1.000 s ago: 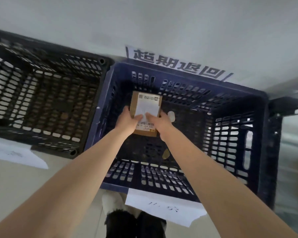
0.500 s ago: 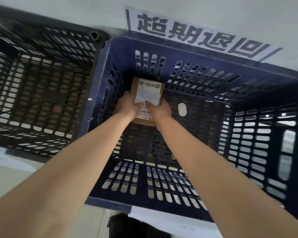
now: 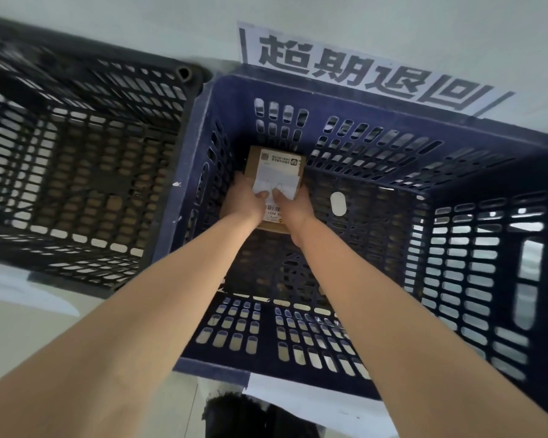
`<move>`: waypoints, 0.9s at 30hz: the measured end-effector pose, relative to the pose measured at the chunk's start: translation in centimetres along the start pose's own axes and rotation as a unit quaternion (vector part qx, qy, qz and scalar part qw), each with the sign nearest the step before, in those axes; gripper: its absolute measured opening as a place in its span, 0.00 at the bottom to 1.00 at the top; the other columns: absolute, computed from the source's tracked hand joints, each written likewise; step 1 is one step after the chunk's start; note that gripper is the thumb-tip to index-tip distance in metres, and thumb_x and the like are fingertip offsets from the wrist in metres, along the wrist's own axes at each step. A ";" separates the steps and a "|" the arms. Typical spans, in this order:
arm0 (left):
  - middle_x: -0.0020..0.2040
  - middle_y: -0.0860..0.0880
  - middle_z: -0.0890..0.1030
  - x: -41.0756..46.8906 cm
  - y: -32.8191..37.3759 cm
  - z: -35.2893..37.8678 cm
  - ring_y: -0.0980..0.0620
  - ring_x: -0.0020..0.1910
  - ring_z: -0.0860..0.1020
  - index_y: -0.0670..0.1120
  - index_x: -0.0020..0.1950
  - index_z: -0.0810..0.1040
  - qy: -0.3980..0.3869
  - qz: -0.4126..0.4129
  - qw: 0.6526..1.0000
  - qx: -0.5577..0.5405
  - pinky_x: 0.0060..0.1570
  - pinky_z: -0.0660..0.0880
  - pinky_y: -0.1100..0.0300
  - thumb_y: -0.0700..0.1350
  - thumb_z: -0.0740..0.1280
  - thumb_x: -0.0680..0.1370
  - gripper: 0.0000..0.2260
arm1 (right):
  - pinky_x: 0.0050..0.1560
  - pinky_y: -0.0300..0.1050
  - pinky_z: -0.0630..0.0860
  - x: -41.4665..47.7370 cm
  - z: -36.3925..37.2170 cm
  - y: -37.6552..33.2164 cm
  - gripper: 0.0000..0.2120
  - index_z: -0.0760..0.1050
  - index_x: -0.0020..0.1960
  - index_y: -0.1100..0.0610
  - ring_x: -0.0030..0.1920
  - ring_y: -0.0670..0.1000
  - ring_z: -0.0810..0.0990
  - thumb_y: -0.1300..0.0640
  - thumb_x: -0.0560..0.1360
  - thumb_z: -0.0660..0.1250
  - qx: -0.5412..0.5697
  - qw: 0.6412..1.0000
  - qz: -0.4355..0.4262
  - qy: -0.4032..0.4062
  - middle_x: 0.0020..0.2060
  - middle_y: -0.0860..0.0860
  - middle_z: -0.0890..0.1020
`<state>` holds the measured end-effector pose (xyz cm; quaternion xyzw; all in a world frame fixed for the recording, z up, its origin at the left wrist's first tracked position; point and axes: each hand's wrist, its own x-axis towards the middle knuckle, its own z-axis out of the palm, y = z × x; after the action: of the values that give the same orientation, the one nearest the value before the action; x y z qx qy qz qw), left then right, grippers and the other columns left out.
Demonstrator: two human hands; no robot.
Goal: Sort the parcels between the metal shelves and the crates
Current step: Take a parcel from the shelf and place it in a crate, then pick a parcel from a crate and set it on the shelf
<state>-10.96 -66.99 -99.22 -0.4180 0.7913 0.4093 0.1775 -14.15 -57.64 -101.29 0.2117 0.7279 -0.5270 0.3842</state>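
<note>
Both hands have sunk the parcel (image 3: 277,172) deeper into the blue crate (image 3: 393,147), close to its far-left corner and low over the slotted floor; whether it touches yet I cannot tell. Left hand (image 3: 242,202) and right hand (image 3: 293,207) clamp it from either side, thumbs on the white label, fingers (image 3: 238,182) wrapped round its edges. Best, I judge, to lower it flat until it rests, label up, then release both sides together

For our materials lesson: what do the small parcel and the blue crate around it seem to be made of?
Parcel: likely brown cardboard, matte, with a white paper label on top. Blue crate: probably moulded plastic, faint sheen, walls pierced by regular slots.
</note>
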 end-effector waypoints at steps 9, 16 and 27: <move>0.80 0.42 0.55 -2.0 -0.6 -0.7 0.40 0.77 0.59 0.45 0.81 0.44 0.003 0.084 0.991 0.103 0.72 0.63 0.42 0.51 0.59 0.83 0.33 | 0.72 0.48 0.63 -1.8 -1.8 -0.9 0.43 0.42 0.82 0.57 0.76 0.56 0.64 0.43 0.80 0.65 -0.046 0.997 0.019 -0.056 0.77 0.54 0.64; 0.81 0.39 0.44 -8.0 -0.2 -3.1 0.39 0.79 0.45 0.46 0.81 0.40 -0.012 0.185 0.924 0.333 0.77 0.45 0.43 0.56 0.53 0.84 0.32 | 0.76 0.51 0.59 -7.7 -5.7 -3.0 0.43 0.39 0.82 0.53 0.78 0.60 0.57 0.38 0.80 0.62 -0.184 0.982 0.000 -0.043 0.80 0.56 0.56; 0.80 0.40 0.37 -24.3 3.8 -11.6 0.39 0.79 0.37 0.48 0.80 0.36 0.026 0.281 0.859 0.427 0.72 0.31 0.43 0.64 0.46 0.81 0.35 | 0.76 0.67 0.41 -26.7 -13.0 -6.4 0.41 0.37 0.81 0.52 0.80 0.63 0.39 0.32 0.80 0.50 -0.449 0.892 -0.040 0.032 0.81 0.54 0.41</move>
<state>0.96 -62.43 -75.19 -0.0714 0.9768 0.0523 0.1951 -6.63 -45.22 -74.56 0.0042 0.9065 -0.1524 0.3938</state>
